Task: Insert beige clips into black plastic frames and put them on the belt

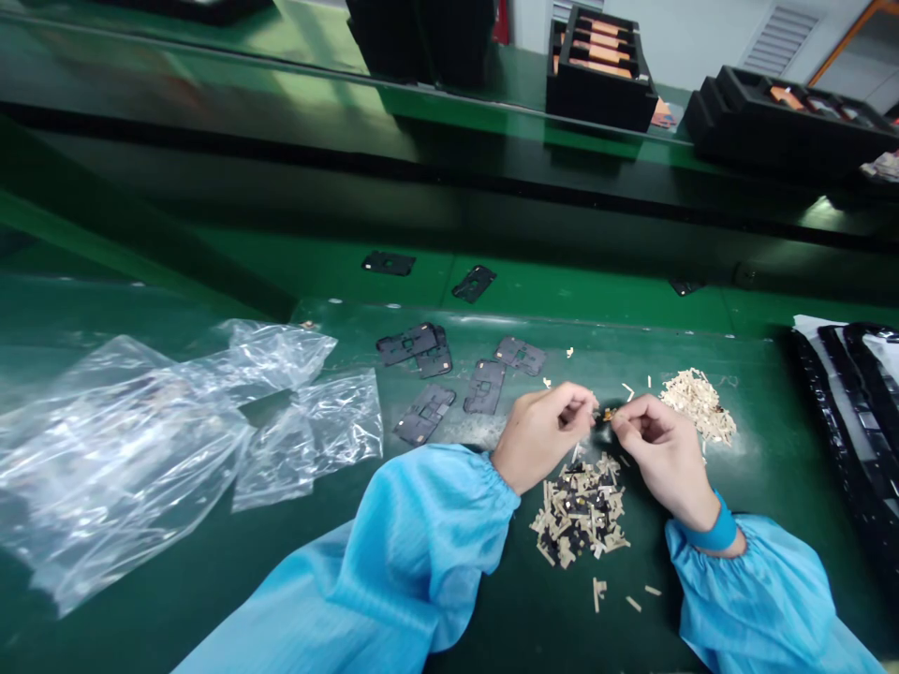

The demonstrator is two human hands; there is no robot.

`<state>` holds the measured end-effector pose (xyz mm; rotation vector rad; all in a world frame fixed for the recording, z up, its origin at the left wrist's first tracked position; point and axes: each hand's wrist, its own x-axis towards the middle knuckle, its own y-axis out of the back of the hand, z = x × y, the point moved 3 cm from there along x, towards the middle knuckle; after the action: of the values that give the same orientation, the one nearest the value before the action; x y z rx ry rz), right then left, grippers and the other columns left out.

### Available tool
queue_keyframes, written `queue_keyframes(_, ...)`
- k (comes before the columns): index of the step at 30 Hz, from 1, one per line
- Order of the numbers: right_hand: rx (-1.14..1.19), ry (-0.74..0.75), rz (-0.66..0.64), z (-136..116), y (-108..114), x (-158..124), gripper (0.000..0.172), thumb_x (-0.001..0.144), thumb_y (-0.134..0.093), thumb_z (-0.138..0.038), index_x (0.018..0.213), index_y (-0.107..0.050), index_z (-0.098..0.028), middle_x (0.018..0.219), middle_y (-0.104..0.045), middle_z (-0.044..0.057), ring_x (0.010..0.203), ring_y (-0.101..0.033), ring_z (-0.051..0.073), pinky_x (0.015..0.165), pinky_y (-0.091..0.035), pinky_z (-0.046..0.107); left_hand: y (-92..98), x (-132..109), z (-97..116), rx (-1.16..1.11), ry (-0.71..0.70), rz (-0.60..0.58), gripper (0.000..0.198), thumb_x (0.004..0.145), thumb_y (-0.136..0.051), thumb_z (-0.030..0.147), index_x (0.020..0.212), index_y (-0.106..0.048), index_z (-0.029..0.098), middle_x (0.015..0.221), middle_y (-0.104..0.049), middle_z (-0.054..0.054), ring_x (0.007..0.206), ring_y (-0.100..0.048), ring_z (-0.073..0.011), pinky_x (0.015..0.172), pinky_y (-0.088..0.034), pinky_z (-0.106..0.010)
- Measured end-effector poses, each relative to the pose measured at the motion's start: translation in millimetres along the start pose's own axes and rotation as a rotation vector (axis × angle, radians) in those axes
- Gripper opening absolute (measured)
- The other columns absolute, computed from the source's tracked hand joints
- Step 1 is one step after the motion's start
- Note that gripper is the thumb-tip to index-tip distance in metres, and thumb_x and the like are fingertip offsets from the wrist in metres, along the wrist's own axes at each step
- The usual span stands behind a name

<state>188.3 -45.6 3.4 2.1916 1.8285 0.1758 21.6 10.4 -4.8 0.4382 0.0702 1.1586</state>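
Note:
My left hand (542, 432) and my right hand (660, 449) meet over the green bench, both pinching one tiny dark part with a tan strip (605, 413) between their fingertips. Right below them lies a heap of small black parts with tan strips (580, 510). A pile of peeled tan strips (699, 402) sits just right of my right hand. Several flat black frame plates (449, 379) lie to the left of my left hand. Both arms wear blue sleeves.
Crumpled clear plastic bags (161, 440) cover the left of the bench. Black trays (853, 412) rest at the right edge. On the raised shelf behind stand black trays with copper-coloured parts (602, 65). Two more black plates (428, 273) lie on the belt behind.

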Motion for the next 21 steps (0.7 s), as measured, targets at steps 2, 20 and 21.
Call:
queue_keyframes(2,0.021,-0.012,0.024,-0.7,1.8,0.9,0.013,0.081,-0.071,-0.031,0.073,-0.066,-0.021,0.063,-0.059,-0.001,0.055,-0.046,0.013,0.049,-0.035,0.025,3.7,1.5,2.3,0.08,-0.015,0.047,0.016,0.095,-0.054,0.017,0.093,-0.07,0.02,0.079,-0.072,0.0,0.072,-0.066,-0.0122,0.069,-0.051,-0.022)
queue_keyframes(20,-0.018,0.05,-0.01,-3.5,-0.7,-1.1,0.018,0.086,-0.069,-0.034,0.074,-0.065,-0.021,0.06,-0.053,-0.003,0.053,-0.041,0.012,0.049,-0.033,0.025,0.3,5.0,6.0,0.019,0.0,-0.188,0.014,0.095,-0.058,0.024,0.093,-0.071,0.02,0.084,-0.069,0.0,0.071,-0.06,-0.0131,0.067,-0.047,-0.025)
queue_keyframes(21,-0.045,0.058,-0.014,-2.7,-1.1,-1.6,0.017,0.087,-0.068,-0.033,0.075,-0.065,-0.021,0.061,-0.054,-0.002,0.053,-0.042,0.012,0.049,-0.034,0.026,0.3,5.1,5.2,0.013,0.015,-0.179,0.013,0.094,-0.059,0.024,0.09,-0.07,0.02,0.08,-0.067,0.001,0.068,-0.058,-0.0123,0.063,-0.045,-0.024)
